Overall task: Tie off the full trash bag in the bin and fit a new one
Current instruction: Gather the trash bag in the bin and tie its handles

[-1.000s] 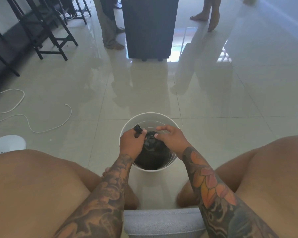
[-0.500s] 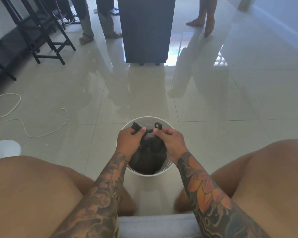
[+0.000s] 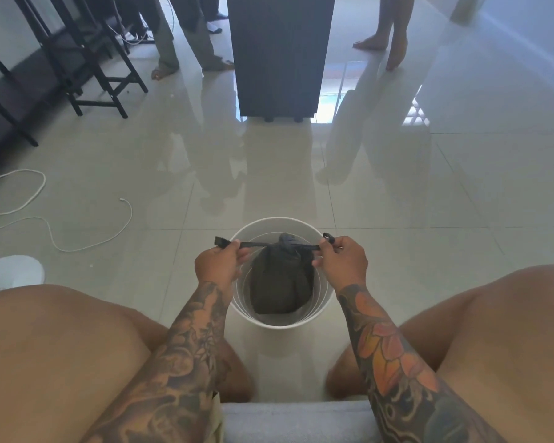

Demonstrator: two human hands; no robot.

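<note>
A round white bin (image 3: 323,300) stands on the floor between my knees. Inside it sits a full black trash bag (image 3: 279,282), gathered to a knot at its top near the bin's far rim. Two black tie strips run out sideways from that knot. My left hand (image 3: 216,263) pinches the left strip over the bin's left rim. The right strip is pinched by my right hand (image 3: 343,259) over the right rim. Both strips are pulled straight and taut. No new bag shows in view.
A tall dark cabinet (image 3: 280,55) stands on the glossy tiles ahead. Black stools (image 3: 87,59) fill the far left. A white cable (image 3: 58,225) loops over the floor at left. Several people's legs (image 3: 186,36) stand at the back. A grey seat edge (image 3: 295,420) is below me.
My hands have drawn apart, from close together over the bag to either side of the bin, pulling the two tie strips out straight. The view has tilted slightly.
</note>
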